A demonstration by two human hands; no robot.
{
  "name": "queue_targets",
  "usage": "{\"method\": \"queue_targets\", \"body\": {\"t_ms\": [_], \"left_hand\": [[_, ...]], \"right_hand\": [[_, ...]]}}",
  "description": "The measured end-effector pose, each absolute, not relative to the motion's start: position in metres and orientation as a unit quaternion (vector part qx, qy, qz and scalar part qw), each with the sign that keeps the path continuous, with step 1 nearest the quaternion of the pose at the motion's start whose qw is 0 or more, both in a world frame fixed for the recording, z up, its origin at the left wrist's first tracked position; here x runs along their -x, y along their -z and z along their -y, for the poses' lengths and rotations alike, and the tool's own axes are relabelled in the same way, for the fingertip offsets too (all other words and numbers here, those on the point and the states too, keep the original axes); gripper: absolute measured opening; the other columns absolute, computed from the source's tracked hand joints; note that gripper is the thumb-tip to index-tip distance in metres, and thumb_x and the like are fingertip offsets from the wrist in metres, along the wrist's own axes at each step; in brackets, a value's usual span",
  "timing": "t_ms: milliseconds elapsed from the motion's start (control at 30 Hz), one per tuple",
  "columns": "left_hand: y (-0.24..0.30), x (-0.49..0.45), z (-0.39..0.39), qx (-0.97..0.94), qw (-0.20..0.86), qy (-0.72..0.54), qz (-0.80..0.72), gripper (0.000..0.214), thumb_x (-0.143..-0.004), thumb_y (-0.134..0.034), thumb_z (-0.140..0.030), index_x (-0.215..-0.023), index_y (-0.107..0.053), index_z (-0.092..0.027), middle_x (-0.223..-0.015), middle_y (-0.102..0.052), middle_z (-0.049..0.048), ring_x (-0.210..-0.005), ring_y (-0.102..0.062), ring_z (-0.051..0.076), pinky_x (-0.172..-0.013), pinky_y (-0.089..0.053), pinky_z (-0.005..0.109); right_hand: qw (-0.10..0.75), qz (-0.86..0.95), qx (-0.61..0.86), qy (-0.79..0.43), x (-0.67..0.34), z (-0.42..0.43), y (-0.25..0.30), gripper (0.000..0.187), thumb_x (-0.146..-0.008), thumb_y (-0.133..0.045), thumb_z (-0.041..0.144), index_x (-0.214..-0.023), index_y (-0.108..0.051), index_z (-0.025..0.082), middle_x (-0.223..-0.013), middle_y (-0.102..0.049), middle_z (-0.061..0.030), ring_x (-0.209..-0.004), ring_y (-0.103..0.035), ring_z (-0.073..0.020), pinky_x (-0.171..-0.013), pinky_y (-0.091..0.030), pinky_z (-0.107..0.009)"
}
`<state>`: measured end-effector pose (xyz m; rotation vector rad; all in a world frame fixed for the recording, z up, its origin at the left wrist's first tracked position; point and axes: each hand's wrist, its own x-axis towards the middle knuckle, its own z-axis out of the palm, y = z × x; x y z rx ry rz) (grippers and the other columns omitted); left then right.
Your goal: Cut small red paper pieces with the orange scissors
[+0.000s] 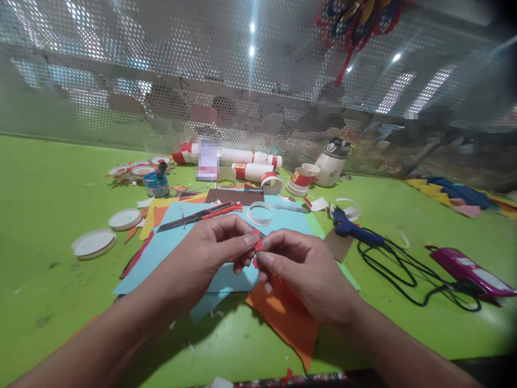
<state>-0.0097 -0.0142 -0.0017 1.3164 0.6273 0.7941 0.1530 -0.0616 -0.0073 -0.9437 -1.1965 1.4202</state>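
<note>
The left hand [210, 253] and the right hand [307, 269] meet just above the near half of the blue sheet [161, 253]. Each is closed on the same red paper scrap [257, 242], pinching it between thumb and forefinger from opposite sides.

The scrap looks small and thin. I judge that the 2 hands pulling apart could tear it, and so tight a pinch could crease it in the wrong place. The fingertips hide most of it, so a slip could drop it among the cuttings on the blue sheet. A red-handled cutter [210, 211] lies on the far part of the sheet, where a forward reach could meet it; I cannot tell whether its blade is out. Right of the sheet, the black cord [404, 275] of a blue glue gun [351, 229] loops loosely, and a forearm could snag it.

The blue sheet is flat, matte card. An orange sheet [286, 318] with angular cut edges overlaps its near right corner. A thin white ring [260, 213] rests on its far edge. Left of it lie 2 shallow round lids [93, 242], white with reddish rims, on the smooth, scuffed green table [52, 188]. Beyond the sheet, red-and-white paper cups [242, 157] lie on their sides in nested tubes.
</note>
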Motion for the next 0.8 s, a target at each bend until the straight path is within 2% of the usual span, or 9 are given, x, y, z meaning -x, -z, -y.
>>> {"method": "queue_targets", "body": {"t_ms": [433, 800], "left_hand": [[0.0024, 0.0069, 0.0112, -0.596, 0.652, -0.369, -0.288, 0.015, -0.079, -0.063, -0.029, -0.071, -0.060, -0.016, -0.064, -0.055, -0.0022, -0.057, -0.046, 0.010, -0.056, -0.036, 0.025], [0.0021, 0.0090, 0.0096, -0.599, 0.649, -0.357, -0.305, 0.012, -0.077, -0.063, -0.027, -0.070, -0.062, -0.017, -0.061, -0.055, -0.0021, -0.056, -0.048, 0.011, -0.054, -0.036, 0.025]], "right_hand": [[0.508, 0.501, 0.377, -0.590, -0.1557, 0.0577, 0.0124, 0.006, -0.082, -0.066, 0.022, -0.082, -0.068, 0.016, -0.067, -0.064, 0.0005, -0.060, -0.059, -0.0094, -0.055, -0.049, -0.022], [0.496, 0.510, 0.394, -0.582, -0.1558, 0.0576, 0.0096, 0.006, -0.080, -0.066, 0.018, -0.078, -0.069, 0.015, -0.066, -0.064, 0.0004, -0.057, -0.059, -0.0086, -0.053, -0.050, -0.021]]}}
